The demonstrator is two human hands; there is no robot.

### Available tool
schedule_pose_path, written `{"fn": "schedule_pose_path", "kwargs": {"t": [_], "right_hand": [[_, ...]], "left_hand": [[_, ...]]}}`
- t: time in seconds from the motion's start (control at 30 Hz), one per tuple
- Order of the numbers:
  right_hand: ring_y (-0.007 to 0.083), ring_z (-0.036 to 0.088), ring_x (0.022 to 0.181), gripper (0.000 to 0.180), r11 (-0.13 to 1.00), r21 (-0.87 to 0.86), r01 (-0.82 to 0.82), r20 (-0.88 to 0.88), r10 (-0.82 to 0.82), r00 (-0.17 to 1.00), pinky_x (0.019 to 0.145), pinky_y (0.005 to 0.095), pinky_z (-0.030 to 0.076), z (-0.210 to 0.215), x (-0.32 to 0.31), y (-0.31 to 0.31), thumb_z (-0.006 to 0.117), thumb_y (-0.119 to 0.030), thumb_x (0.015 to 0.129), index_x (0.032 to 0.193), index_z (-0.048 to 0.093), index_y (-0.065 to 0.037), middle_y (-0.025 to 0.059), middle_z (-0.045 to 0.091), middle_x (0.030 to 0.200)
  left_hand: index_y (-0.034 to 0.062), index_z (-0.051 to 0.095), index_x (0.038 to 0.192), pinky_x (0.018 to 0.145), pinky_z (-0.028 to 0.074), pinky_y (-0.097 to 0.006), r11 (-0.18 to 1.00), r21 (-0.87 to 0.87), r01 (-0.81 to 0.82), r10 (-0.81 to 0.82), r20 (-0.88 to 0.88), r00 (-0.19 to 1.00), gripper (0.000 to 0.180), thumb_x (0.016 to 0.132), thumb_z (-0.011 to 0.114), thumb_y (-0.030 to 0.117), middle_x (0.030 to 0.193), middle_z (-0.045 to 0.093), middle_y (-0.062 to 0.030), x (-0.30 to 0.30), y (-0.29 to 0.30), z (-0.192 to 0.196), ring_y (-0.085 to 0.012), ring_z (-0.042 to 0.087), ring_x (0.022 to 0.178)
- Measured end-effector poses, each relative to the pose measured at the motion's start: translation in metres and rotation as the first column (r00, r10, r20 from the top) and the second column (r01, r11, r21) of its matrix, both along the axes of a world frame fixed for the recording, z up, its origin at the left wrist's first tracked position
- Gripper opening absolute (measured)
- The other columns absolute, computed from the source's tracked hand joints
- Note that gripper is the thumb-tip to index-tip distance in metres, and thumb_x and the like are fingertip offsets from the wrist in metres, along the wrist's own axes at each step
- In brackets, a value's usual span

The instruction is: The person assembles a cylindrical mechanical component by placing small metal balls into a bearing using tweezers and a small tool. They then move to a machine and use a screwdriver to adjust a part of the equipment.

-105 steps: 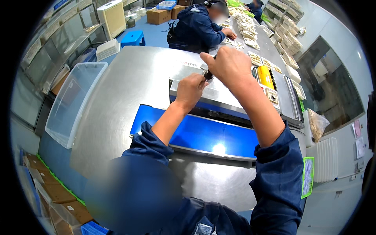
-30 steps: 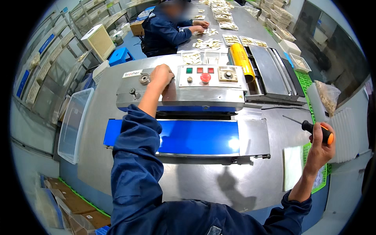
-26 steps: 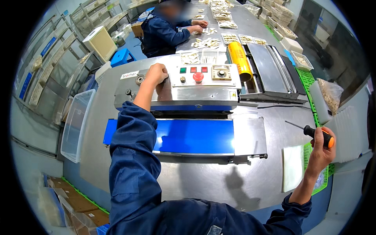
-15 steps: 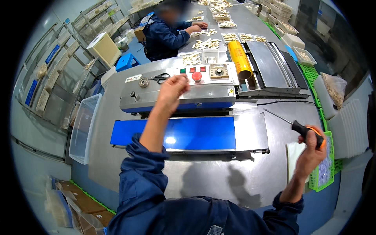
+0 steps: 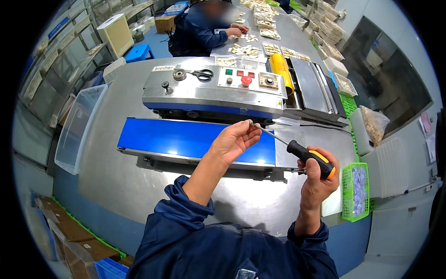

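My right hand is wrapped round the black and orange handle of a screwdriver, its shaft pointing up and to the left. At the shaft's tip, my left hand pinches a small round metal piece, possibly a screw, between thumb and forefinger. Both hands are over the right part of a blue conveyor belt. Behind the belt stands the sealing machine's metal housing, with a red stop button and a dial. Black scissors and a metal ring-shaped part lie on it.
A yellow film roll and a film wrapper stand behind on the right. A green basket of clear packets is at the right edge. A clear bin stands left. Across the table a co-worker handles pale pieces.
My left hand has come down from the control panel to over the belt. The screwdriver has moved left in my right hand, bringing its tip to the left fingertips. The view has shifted.
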State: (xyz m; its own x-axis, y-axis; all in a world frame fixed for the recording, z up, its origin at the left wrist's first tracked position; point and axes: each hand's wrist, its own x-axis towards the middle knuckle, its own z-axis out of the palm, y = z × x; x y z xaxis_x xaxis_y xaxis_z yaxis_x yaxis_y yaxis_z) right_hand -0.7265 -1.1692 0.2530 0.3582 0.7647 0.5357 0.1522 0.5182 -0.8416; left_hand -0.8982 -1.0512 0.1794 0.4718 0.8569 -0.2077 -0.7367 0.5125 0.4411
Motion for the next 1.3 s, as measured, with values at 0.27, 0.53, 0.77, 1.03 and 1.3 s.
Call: {"fn": "schedule_pose_path", "kwargs": {"t": [0.27, 0.53, 0.77, 1.03, 1.3], "right_hand": [[0.0168, 0.064, 0.075, 0.030, 1.000, 0.011, 0.026, 0.018, -0.026, 1.000, 0.068, 0.0243, 0.056, -0.001, -0.006, -0.008, 0.066, -0.012, 0.084, 0.106, 0.053, 0.002, 0.0157, 0.061, 0.099], [0.0171, 0.064, 0.076, 0.030, 0.999, -0.011, 0.037, -0.059, -0.038, 0.998, 0.068, 0.0247, 0.056, -0.009, -0.004, -0.010, 0.066, -0.012, 0.084, 0.106, 0.053, 0.003, 0.0156, 0.061, 0.099], [0.0245, 0.063, 0.085, 0.042, 0.992, 0.125, -0.018, 0.512, -0.049, 0.858, 0.077, 0.0307, 0.051, -0.007, 0.005, -0.003, 0.077, -0.005, 0.069, 0.105, 0.056, 0.001, 0.0167, 0.063, 0.098], [0.0289, 0.063, 0.072, 0.048, 0.923, 0.256, -0.286, 0.776, -0.020, 0.630, 0.061, 0.0323, 0.052, 0.002, -0.011, 0.015, 0.079, -0.003, 0.060, 0.101, 0.055, 0.001, 0.0191, 0.063, 0.090], [0.0285, 0.064, 0.074, 0.048, 0.925, 0.233, -0.299, 0.742, 0.029, 0.670, 0.064, 0.0312, 0.052, 0.001, -0.003, 0.020, 0.077, 0.000, 0.060, 0.102, 0.055, 0.001, 0.0197, 0.063, 0.093]], "left_hand": [[-0.0031, 0.057, 0.100, 0.077, 0.056, -0.031, 0.999, -0.021, 0.030, -0.030, 0.015, 0.999, 0.019, 0.089, 0.059, 0.012, 0.096, 0.063, -0.0139, -0.004, -0.006, 0.004, -0.0202, 0.063, 0.090], [-0.0045, 0.056, 0.098, 0.077, 0.056, -0.031, 0.995, -0.082, 0.048, -0.041, 0.087, 0.995, 0.017, 0.090, 0.057, 0.010, 0.096, 0.062, -0.0149, 0.001, -0.005, 0.000, -0.0202, 0.063, 0.089], [0.0003, 0.057, 0.095, 0.077, 0.056, -0.032, 0.999, 0.039, -0.002, 0.008, -0.160, 0.987, 0.011, 0.089, 0.057, 0.009, 0.093, 0.063, -0.0134, 0.005, 0.000, -0.004, -0.0200, 0.063, 0.088], [0.0030, 0.055, 0.094, 0.073, 0.054, -0.028, 0.998, 0.062, -0.008, 0.024, -0.273, 0.962, 0.009, 0.089, 0.057, 0.011, 0.089, 0.063, -0.0107, 0.008, 0.008, -0.013, -0.0180, 0.062, 0.083], [-0.0004, 0.058, 0.092, 0.070, 0.056, -0.026, 0.996, -0.082, 0.041, -0.041, 0.002, 0.999, 0.010, 0.087, 0.059, 0.008, 0.090, 0.062, -0.0106, 0.000, 0.016, -0.019, -0.0165, 0.063, 0.080]]}}
